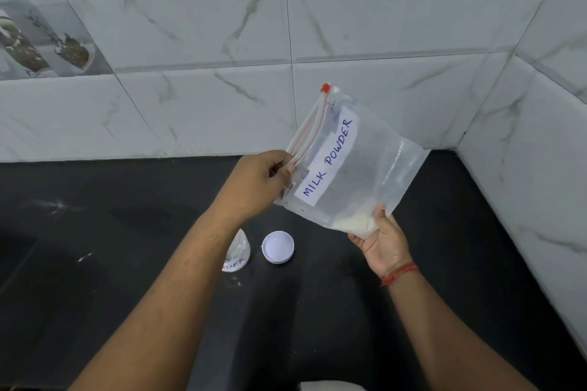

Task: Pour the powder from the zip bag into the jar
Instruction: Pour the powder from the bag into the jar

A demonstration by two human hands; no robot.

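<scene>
A clear zip bag (359, 165) labelled MILK POWDER hangs tilted above the black counter, its red slider at the top. A little white powder (355, 222) lies in its lower corner. My left hand (257, 181) pinches the bag's zip edge at the left. My right hand (382, 240) holds the bag's lower corner from beneath, with the thumb on the plastic. A clear jar (237, 252) with a partly hidden label stands on the counter, mostly behind my left forearm. Its white lid (278, 247) lies upside down beside it on the right.
The black counter (127, 263) runs to marble-tiled walls (206, 25) at the back and right, which meet in a corner at the far right. Specks of powder lie on the counter at the left. A white object (330, 386) peeks in at the bottom edge.
</scene>
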